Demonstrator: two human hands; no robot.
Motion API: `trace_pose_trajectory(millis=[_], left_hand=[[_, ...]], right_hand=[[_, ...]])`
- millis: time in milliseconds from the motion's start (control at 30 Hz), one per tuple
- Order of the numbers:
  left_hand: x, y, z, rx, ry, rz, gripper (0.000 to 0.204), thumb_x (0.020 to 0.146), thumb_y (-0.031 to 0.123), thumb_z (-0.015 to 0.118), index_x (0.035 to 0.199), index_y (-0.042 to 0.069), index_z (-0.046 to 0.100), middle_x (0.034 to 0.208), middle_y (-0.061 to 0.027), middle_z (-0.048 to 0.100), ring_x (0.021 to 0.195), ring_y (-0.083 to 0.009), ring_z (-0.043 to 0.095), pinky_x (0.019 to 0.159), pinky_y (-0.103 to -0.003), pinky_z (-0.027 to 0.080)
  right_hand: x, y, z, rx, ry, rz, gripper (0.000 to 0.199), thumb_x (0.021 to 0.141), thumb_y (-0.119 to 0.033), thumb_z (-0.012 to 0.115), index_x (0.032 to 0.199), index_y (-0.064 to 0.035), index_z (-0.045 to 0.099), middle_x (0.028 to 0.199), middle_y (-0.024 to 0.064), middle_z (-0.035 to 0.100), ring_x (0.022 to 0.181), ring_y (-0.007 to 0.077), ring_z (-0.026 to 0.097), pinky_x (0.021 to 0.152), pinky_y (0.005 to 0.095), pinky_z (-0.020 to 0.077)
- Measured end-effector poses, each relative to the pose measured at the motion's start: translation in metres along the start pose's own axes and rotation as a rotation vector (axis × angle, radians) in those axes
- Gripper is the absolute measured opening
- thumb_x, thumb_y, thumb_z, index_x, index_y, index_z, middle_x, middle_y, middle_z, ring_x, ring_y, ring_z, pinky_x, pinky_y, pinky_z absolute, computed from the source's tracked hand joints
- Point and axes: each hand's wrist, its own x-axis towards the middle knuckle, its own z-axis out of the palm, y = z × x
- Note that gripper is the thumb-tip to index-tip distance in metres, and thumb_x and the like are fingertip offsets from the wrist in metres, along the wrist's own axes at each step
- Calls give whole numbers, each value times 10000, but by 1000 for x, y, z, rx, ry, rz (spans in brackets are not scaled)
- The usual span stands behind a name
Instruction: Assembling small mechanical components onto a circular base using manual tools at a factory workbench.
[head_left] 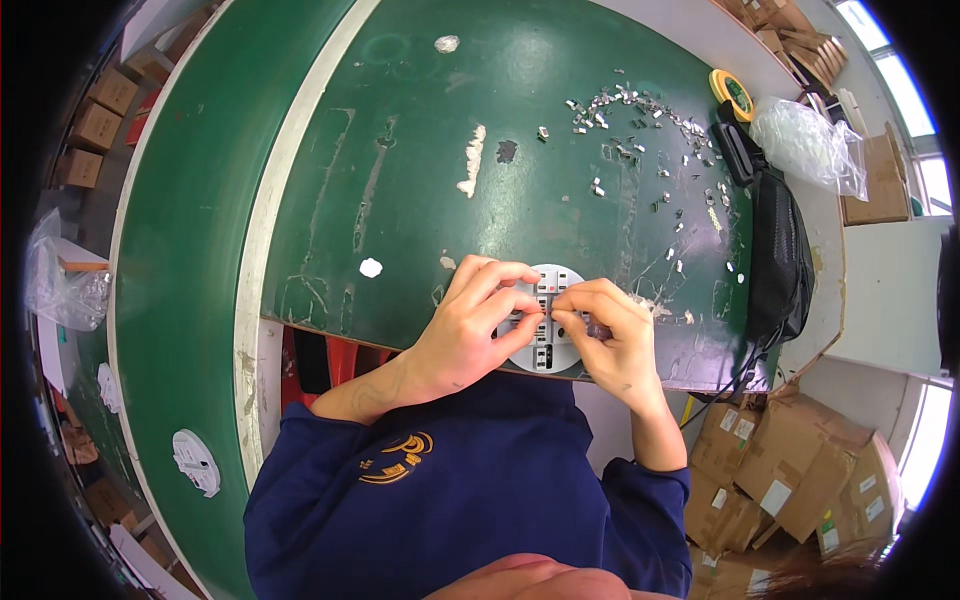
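Both hands are pinching at a round grey disc (548, 335) lying flat, face up, at the green table's (420, 180) near edge, left hand (470, 325) and right hand (612, 340) fingertips meeting over its centre.

The scene is bright and evenly lit, with strong daylight from the windows (915, 120) at the right rim, which are overexposed to almost white. A soft pale glare lies on the green counter (420, 150) near its far end, and shadows are weak, only a thin dark one under the hands. The fisheye lens bends the counter edges into curves and leaves black corners around the round picture, while the centre is sharp and the rim looks slightly smeared.
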Motion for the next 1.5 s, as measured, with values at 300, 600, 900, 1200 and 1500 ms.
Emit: trace_pose_trajectory(millis=[300, 600, 900, 1200, 1500], left_hand=[[-1, 0, -1, -18, 22, -6, 160, 745, -11, 759, 856, 34, 653, 1100, -67, 610, 941, -239, 549, 754, -321, 507], [-3, -1, -1, -26, 74, -43, 203, 695, -15, 799, 812, 50, 647, 1037, -52, 638, 886, -221, 589, 734, -329, 484], [-2, -4, -1, -27, 66, -56, 206, 694, -13, 801, 796, 50, 633, 1022, -53, 646, 878, -223, 593, 737, -325, 482], [-3, -4, -2, -30, 51, -73, 187, 712, -7, 793, 806, 43, 638, 1035, -57, 650, 896, -220, 600, 743, -319, 488], [-4, -7, -3, -59, 10, -92, 176, 726, 2, 788, 821, 44, 646, 1049, -52, 648, 925, -216, 606, 771, -317, 493]], right_hand=[[1, -1, -1, -1, -14, 1, 119, 799, 37, 725, 900, -14, 689, 897, 49, 665, 659, 100, 548, 539, 235, 400], [3, -1, 0, -56, -89, -3, 110, 811, 28, 717, 910, 6, 675, 898, 81, 635, 709, 179, 612, 613, 286, 484], [4, -6, 4, -189, -115, -39, 97, 831, 27, 689, 925, 12, 671, 905, 108, 628, 744, 243, 648, 651, 318, 518], [8, -6, -2, -130, -177, -14, 189, 769, 56, 621, 941, -20, 640, 937, 111, 626, 750, 320, 674, 637, 386, 555], [5, 0, 3, -237, -169, -121, 116, 790, 31, 646, 893, -17, 619, 893, 111, 612, 683, 306, 648, 589, 390, 525]])
